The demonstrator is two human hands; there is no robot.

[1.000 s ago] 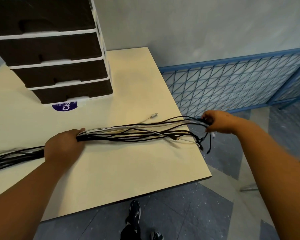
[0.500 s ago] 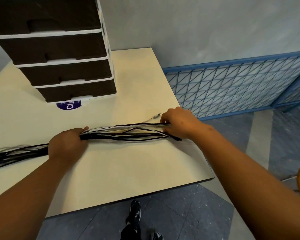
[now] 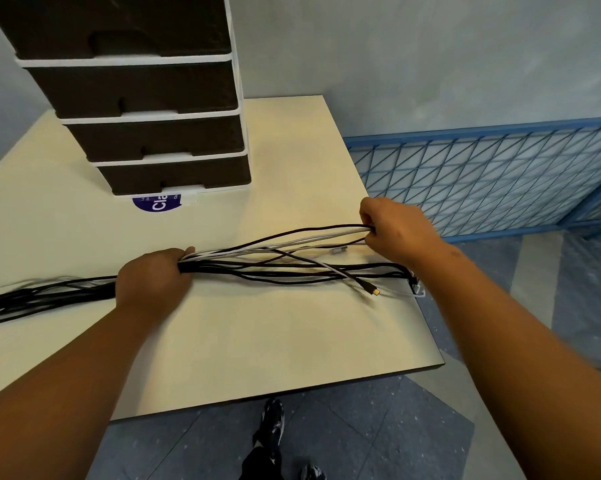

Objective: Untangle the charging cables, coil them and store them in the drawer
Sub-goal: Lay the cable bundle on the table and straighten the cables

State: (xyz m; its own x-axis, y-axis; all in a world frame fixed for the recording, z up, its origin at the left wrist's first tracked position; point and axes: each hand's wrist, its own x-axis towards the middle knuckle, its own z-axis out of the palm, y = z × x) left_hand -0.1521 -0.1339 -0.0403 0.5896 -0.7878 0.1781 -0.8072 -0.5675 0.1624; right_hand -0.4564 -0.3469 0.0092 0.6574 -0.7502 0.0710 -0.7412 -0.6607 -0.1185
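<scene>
While your left hand (image 3: 151,277) lies knuckles-up on the table (image 3: 257,341), its fingers are curled round the bundle of charging cables (image 3: 257,268), clamping black and white strands together against the tabletop. Your right hand (image 3: 394,232) sits further right and slightly farther away, pinching a few strands, one black and some white, raised a little above the rest. Both forearms reach in from the near edge. Left of your left hand the bundle trails flat across the table and out of view. Right of it the loose ends fan out; a gold-tipped plug (image 3: 373,291) lies just inside the table's right edge, and further ends reach that edge under your right wrist. Bare tabletop lies between the cables and the near edge. At the far left, the drawer unit (image 3: 153,133) stands with its dark drawers closed, well apart from the cables.
</scene>
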